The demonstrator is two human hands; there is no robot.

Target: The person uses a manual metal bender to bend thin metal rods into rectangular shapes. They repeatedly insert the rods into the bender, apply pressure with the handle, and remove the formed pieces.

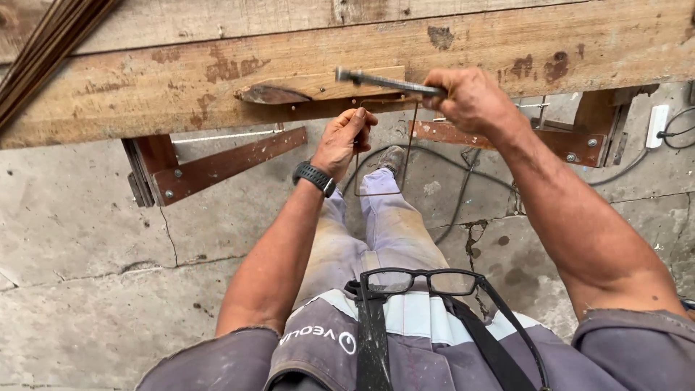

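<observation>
Carefully, from the head view, I have my right hand wrapped tight round the grey metal bending bar, its notched tip resting on the small worn wooden block fixed to the edge of the rough plank table. My left hand pinches the thin bent steel wire frame just below the table edge, fingers closed on the wire; the frame hangs down between my hands, above my grey trouser legs and the cracked concrete floor. To do this well, I judge the left grip must keep the wire flat and steady against the block while the right levers the bar smoothly, so the corner comes out square and not twisted. A pair of black-rimmed glasses hangs at my chest.
</observation>
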